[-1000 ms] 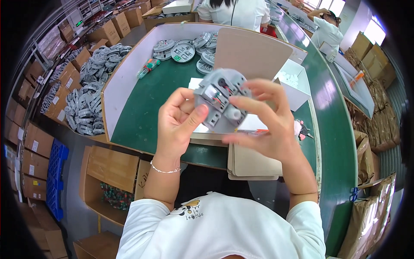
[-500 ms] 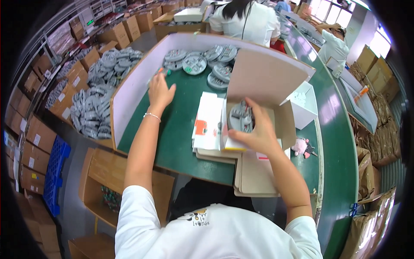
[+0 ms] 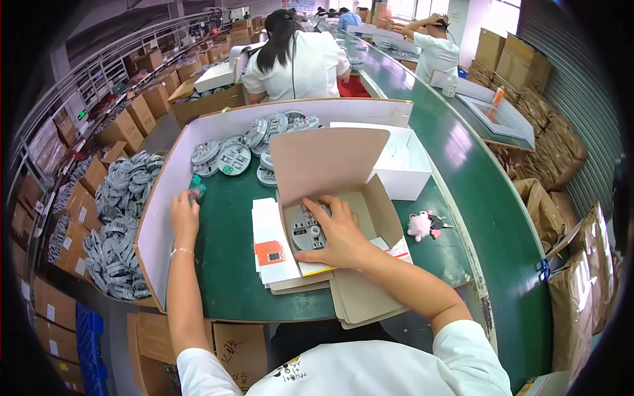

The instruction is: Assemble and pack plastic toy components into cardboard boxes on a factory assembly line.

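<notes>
Inside an open cardboard box (image 3: 389, 221) with its lid raised lies a round grey plastic device (image 3: 308, 232). My right hand (image 3: 340, 237) is curved over it, thumb at its near edge and fingers at its far side. At the tray's left wall, my left hand (image 3: 185, 214) has its fingertips pinched on a small green-and-red piece (image 3: 197, 190); its exact kind is too small to make out. White printed leaflets (image 3: 269, 241) lie along the box's left side. Flat brown cardboard pieces (image 3: 360, 297) are under the box.
Several round grey devices (image 3: 234, 158) are piled at the tray's back. A white box (image 3: 404, 181) stands right of the raised lid, near a pink plush keychain (image 3: 420, 226). The tray's wall (image 3: 158, 231) borders heaped grey parts (image 3: 119, 247). A person (image 3: 297, 63) sits ahead.
The head view has shifted, so the bench appears lower and further left. My left hand and the green-and-red piece have come slightly nearer; my right hand stays on the device.
</notes>
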